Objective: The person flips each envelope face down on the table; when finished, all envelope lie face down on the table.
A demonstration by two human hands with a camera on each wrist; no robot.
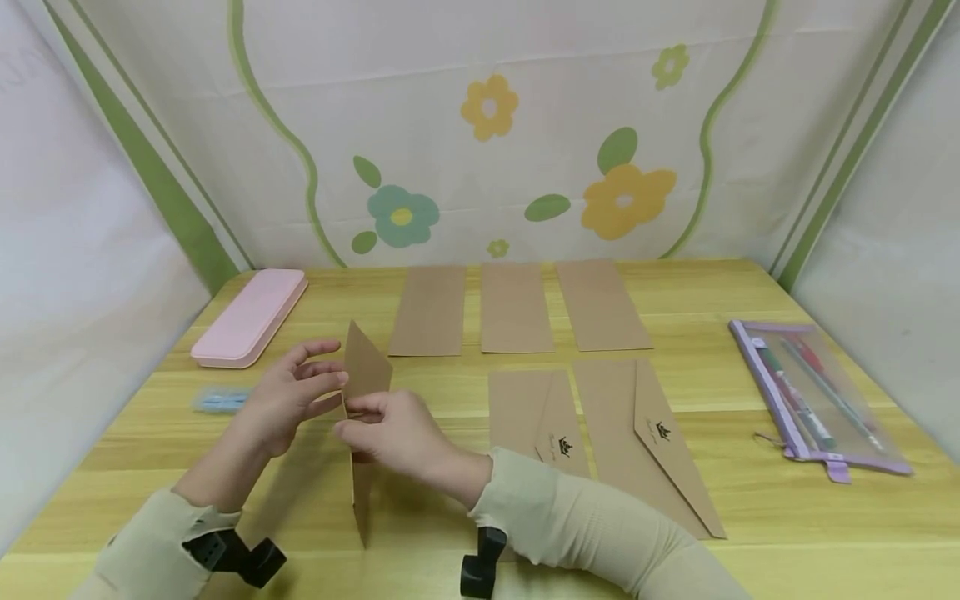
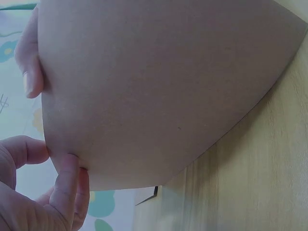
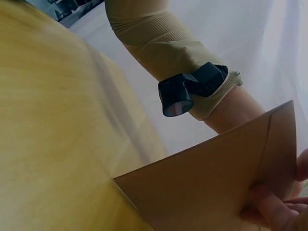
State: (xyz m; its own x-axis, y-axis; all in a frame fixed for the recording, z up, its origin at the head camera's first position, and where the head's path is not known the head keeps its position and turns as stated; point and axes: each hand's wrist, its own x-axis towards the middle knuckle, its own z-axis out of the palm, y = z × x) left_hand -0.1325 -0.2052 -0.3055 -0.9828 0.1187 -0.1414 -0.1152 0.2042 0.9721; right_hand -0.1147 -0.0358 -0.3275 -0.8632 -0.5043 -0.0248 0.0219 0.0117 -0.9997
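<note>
At seven o'clock in the head view, the left hand (image 1: 288,402) and right hand (image 1: 405,433), both nearly closed, pinch the edge of an upright brown kraft-paper envelope (image 1: 367,362). Opening it seems the step; next calls for gentle parting. At three o'clock from it, the beige sleeve (image 1: 585,510) partly covers a flapped brown envelope (image 1: 517,412). The held one's inside is hidden.

Matt paper is seen in the envelope (image 2: 159,91), smooth wood grain in the table (image 1: 825,542), ribbed cloth in the sleeve (image 1: 600,512).
</note>
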